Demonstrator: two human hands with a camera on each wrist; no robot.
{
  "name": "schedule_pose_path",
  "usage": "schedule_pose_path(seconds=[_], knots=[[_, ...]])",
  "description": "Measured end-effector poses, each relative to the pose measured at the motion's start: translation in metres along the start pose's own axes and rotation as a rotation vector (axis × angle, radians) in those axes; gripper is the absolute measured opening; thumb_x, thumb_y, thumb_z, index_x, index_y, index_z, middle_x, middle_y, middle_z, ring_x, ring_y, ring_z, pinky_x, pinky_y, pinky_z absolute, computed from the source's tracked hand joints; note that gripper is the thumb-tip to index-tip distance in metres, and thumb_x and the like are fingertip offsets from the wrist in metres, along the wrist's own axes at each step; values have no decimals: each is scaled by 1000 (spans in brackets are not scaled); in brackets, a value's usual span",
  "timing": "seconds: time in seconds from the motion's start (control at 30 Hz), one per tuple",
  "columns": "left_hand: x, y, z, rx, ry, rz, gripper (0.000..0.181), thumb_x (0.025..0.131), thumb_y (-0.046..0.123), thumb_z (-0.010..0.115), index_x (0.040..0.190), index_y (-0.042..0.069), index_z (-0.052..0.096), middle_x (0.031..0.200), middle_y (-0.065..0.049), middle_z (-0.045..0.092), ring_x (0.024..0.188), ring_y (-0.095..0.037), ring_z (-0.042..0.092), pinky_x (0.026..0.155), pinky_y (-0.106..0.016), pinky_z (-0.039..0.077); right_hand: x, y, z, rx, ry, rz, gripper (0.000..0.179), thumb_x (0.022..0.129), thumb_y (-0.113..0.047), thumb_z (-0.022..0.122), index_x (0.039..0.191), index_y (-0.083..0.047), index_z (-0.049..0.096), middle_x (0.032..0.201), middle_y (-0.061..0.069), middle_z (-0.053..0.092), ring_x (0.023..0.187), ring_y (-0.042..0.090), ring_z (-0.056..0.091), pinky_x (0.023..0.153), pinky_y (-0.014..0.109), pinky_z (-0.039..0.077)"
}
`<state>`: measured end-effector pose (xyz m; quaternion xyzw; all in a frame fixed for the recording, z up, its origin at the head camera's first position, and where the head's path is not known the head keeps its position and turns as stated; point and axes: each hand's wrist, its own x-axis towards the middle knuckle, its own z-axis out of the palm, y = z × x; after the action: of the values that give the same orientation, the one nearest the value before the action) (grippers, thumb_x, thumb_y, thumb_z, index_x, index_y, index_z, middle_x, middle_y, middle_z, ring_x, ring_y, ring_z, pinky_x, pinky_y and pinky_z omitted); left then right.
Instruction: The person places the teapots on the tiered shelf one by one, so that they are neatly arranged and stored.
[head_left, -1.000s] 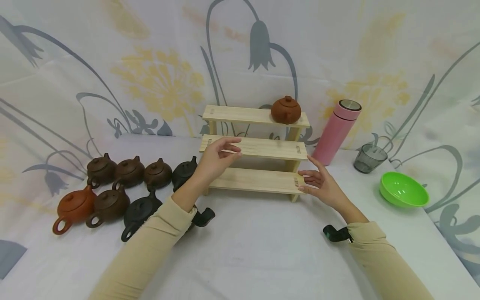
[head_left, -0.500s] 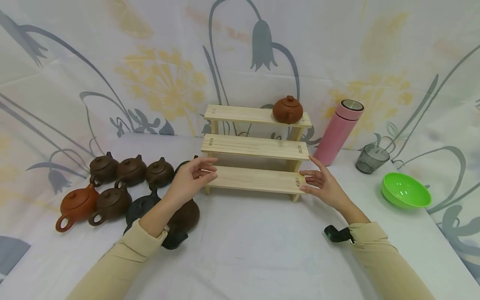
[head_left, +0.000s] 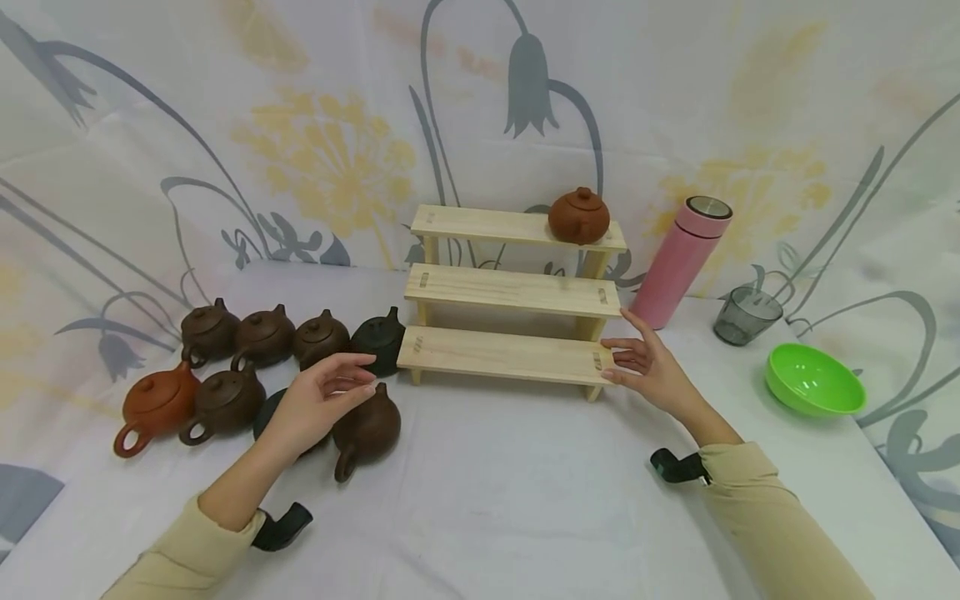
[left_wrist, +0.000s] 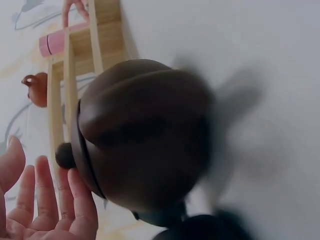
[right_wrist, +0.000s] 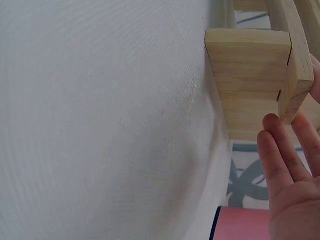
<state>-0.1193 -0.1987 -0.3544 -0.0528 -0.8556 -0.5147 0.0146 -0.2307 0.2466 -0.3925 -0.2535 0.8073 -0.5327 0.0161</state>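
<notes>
My left hand (head_left: 318, 404) hovers over the front teapots at the left, fingers relaxed and holding nothing. Its fingertips are by the dark brown teapot (head_left: 367, 429), which fills the left wrist view; whether they touch cannot be told. Beneath that hand a black teapot (head_left: 268, 410) is partly hidden. At the right end of a three-step wooden shelf (head_left: 502, 354), my right hand (head_left: 651, 371) touches the lowest board with loosely bent fingertips, the index finger stretched towards the middle board. A reddish-brown teapot (head_left: 579, 217) stands on the top board, near its right end.
Several more teapots, brown, black and one orange teapot (head_left: 153, 404), stand in two rows at the left. Right of the shelf are a pink thermos (head_left: 678, 267), a grey clear cup (head_left: 746, 317) and a green bowl (head_left: 813, 381). A patterned cloth (head_left: 337, 158) hangs behind.
My left hand has drawn away from the middle board, leftward and nearer to me, until over the front teapots. My right hand has stayed at the shelf's right end.
</notes>
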Motion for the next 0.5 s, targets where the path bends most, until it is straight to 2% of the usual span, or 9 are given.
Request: schedule_pose_path(seconds=[0.17, 0.27, 0.4, 0.5], knots=[[-16, -7, -8, 56, 0, -11, 40, 88, 19, 67, 125, 7, 56, 108, -8, 63, 97, -20, 59, 76, -22, 49, 0, 1, 0, -1, 3, 3, 92, 81, 6, 68, 150, -14, 10, 126, 30, 50, 103, 6, 54, 92, 24, 44], [-23, -11, -12, 51, -16, -1, 40, 86, 16, 68, 123, 5, 58, 107, -9, 63, 93, -19, 60, 75, -23, 49, 0, 1, 0, -3, 4, -1, 93, 81, 6, 68, 150, -14, 10, 125, 30, 50, 102, 6, 54, 92, 26, 44], [-29, -17, -17, 21, -80, -10, 40, 84, 13, 70, 120, 2, 58, 101, -10, 63, 85, -16, 60, 70, -24, 50, 0, 1, 0, -9, 8, -1, 93, 80, 8, 68, 150, -14, 10, 125, 30, 50, 102, 5, 55, 92, 27, 45], [-34, -20, -22, 12, -148, -47, 40, 82, 15, 72, 118, 2, 59, 94, -9, 61, 80, -17, 60, 66, -25, 50, 0, 0, 0, -7, 4, 5, 93, 81, 6, 68, 150, -15, 10, 126, 29, 50, 103, 6, 54, 92, 29, 44]])
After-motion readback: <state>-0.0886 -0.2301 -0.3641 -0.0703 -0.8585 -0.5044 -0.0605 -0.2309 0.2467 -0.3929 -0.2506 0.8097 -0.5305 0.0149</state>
